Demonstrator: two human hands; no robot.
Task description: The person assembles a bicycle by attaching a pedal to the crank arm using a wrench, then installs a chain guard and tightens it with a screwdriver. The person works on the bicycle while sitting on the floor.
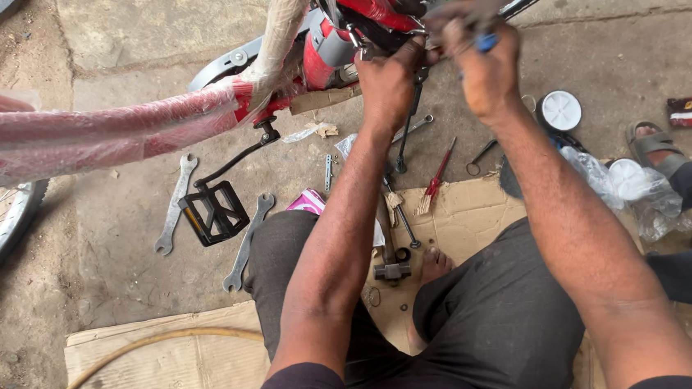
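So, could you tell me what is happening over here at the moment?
A person sits on cardboard on the ground, both hands up at a red bicycle whose frame tubes are wrapped in plastic film. The left hand grips a part of the frame; the right hand holds a blue-handled tool against it. Two wrenches, a black pedal on its crank and a red-handled screwdriver lie nearby. Another person's sandalled foot shows at the right.
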